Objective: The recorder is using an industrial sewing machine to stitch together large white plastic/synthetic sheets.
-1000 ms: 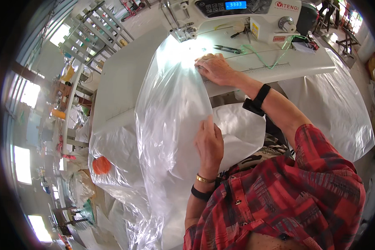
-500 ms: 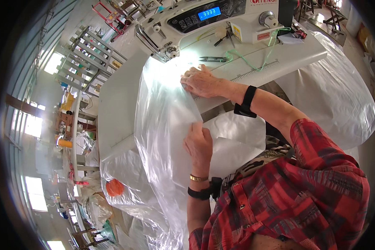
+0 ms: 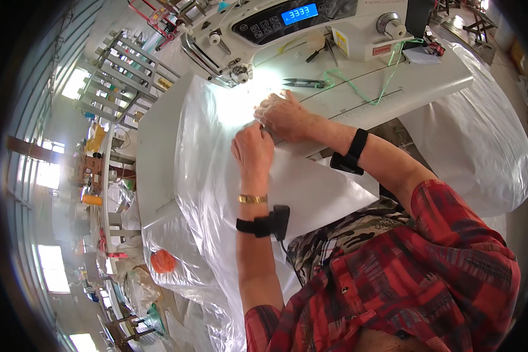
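My left hand (image 3: 253, 151) is closed on the edge of a shiny, translucent white plastic sheet (image 3: 208, 170), just below the brightly lit needle area of a white sewing machine (image 3: 369, 20). Right beside it, nearer the needle, my right hand (image 3: 284, 117) has its fingers bent and pressed together at the same sheet edge. The two hands nearly touch. From the needle area (image 3: 239, 73) the sheet runs down over the table's front left and my lap. Glare hides the stitching spot, and the fingertips are partly hidden.
A dark slim tool (image 3: 304, 83) and a green cord (image 3: 369, 100) lie on the machine bed right of my hands. More plastic sheeting (image 3: 481, 141) hangs off the table at right. An orange bundle (image 3: 163, 261) sits at lower left, near a slatted grey rack (image 3: 129, 76) further back.
My left hand has moved up and left along the sheet to beside my right hand. The sheet's near part has shifted up with it. The right hand stays almost in place.
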A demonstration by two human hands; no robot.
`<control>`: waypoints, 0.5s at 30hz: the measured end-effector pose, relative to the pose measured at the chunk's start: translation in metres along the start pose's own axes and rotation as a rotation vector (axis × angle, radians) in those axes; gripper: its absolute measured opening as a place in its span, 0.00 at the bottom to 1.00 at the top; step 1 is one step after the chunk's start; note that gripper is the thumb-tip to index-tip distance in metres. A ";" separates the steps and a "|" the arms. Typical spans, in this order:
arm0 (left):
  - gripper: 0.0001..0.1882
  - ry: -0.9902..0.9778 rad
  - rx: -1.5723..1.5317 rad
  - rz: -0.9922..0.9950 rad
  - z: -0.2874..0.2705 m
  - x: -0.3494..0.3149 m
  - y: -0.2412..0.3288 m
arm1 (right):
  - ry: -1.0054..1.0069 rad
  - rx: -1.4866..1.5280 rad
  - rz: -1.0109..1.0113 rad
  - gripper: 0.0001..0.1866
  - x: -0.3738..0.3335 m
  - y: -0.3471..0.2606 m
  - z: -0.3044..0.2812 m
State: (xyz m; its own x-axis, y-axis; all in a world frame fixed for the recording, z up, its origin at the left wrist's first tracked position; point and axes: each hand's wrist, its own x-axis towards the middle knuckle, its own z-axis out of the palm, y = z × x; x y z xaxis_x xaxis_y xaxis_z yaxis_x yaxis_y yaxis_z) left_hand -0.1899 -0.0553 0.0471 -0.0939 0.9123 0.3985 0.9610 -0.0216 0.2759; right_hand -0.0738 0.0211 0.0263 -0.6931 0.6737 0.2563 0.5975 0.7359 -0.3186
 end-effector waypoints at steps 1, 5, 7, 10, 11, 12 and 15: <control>0.08 -0.002 -0.002 -0.006 0.005 0.009 -0.004 | 0.007 -0.006 0.001 0.12 -0.001 0.001 -0.002; 0.08 -0.012 -0.026 -0.048 0.012 0.034 -0.021 | -0.004 0.057 0.024 0.15 0.003 -0.003 -0.002; 0.10 -0.070 -0.056 -0.075 0.010 0.040 -0.039 | -0.011 0.095 0.022 0.16 0.006 -0.009 0.000; 0.18 -0.080 -0.282 -0.097 -0.009 0.022 -0.023 | 0.039 0.108 0.041 0.19 0.004 0.008 0.008; 0.24 -0.024 -0.457 -0.118 -0.020 0.004 -0.012 | 0.088 0.099 0.036 0.20 0.002 0.014 0.011; 0.24 -0.016 -0.443 -0.136 -0.031 -0.019 -0.010 | 0.158 0.056 0.008 0.22 0.001 0.012 0.012; 0.30 0.267 -0.240 0.023 -0.049 -0.088 -0.007 | 0.336 0.392 0.066 0.23 0.003 0.015 0.001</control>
State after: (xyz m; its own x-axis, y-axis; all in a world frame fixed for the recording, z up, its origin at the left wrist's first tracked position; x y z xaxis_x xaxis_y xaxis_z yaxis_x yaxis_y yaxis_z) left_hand -0.2017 -0.1556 0.0533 -0.1684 0.7721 0.6128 0.8779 -0.1653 0.4494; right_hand -0.0675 0.0336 0.0213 -0.4530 0.7499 0.4821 0.3950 0.6536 -0.6456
